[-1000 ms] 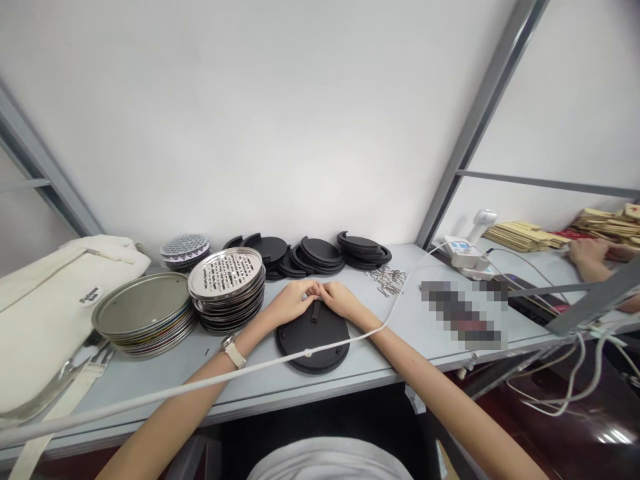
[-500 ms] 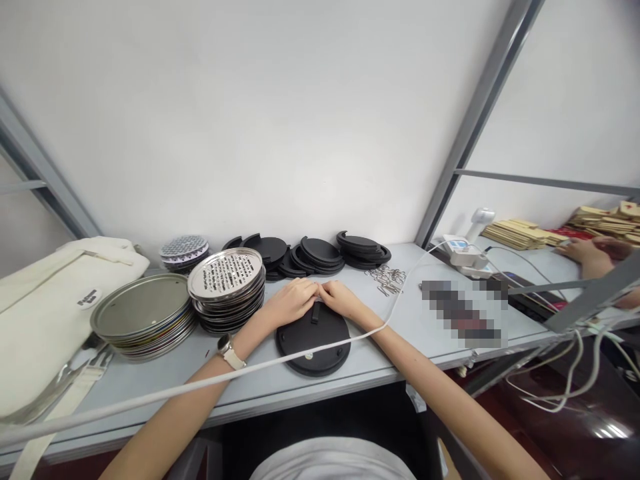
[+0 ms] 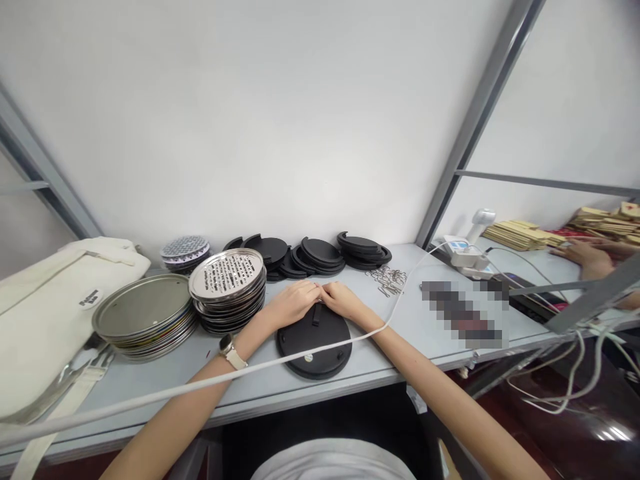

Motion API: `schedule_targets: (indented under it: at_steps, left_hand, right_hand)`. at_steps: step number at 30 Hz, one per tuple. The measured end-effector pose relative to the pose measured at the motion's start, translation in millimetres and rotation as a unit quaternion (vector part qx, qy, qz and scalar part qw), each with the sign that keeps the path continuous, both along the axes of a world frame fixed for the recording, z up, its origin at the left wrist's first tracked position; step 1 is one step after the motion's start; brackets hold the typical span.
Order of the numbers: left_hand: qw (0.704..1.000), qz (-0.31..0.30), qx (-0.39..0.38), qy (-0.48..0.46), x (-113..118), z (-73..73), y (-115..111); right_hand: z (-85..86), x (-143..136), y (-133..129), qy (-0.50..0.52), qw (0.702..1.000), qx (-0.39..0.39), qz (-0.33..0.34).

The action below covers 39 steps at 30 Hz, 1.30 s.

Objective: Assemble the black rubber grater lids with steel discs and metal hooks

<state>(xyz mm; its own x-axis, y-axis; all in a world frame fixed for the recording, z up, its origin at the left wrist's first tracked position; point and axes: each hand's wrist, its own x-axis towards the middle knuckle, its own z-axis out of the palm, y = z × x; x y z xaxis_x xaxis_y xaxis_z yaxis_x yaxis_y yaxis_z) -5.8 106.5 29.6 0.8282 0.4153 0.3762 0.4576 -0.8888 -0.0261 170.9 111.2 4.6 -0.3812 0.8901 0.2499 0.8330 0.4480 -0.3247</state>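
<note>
Plain white wall (image 3: 300, 120) behind, grey worktop (image 3: 170, 383) below. Far left: cream fabric bag (image 3: 55, 300) with white oval label. Then a stack of round metal plates (image 3: 145, 305), olive-grey on top; small stack of round patterned discs (image 3: 185, 248) behind; taller stack of silver round plates with black print (image 3: 227, 275). Centre: left hand (image 3: 295, 300), cream-strapped watch (image 3: 231, 351) on wrist, at far edge of a flat round black disc (image 3: 310, 339) lying on worktop near front edge, black rectangular tab (image 3: 317, 315) facing up. Right hand (image 3: 342, 299) meets it there. Both grips narrow, fingertips hidden; can't tell what either holds. Black round trays (image 3: 321, 249) piled behind. Rightward: loose small metal hooks (image 3: 390, 280), white scanner-like device (image 3: 481, 220), tan flat pieces (image 3: 523, 235), co-worker's hand (image 3: 585, 255). White cable (image 3: 395, 308) crosses in front of the disc.
</note>
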Motion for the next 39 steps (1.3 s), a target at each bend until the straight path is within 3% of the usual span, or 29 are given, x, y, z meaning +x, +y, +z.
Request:
schedule_targets:
  at_steps: [11, 29, 34, 39]
  left_hand:
    - [0.999, -0.003, 0.041, 0.032, -1.0, 2.8, 0.8]
    - [1.000, -0.013, 0.005, -0.005, -0.2, 3.6, -0.9]
    - [1.000, -0.004, 0.024, 0.011, -0.9, 4.5, -1.9]
    - [1.000, -0.005, 0.021, 0.018, -1.6, 5.1, -1.6]
  right_hand:
    - [-0.1, 0.4, -0.8, -0.005, 1.000, 0.001, -0.003]
    - [0.8, -0.1, -1.5, 0.030, 0.999, 0.018, -0.009]
    - [6.1, -0.7, -4.8, 0.059, 0.996, 0.039, -0.052]
    - [4.2, -10.0, -33.9, 0.123, 0.974, 0.121, -0.147]
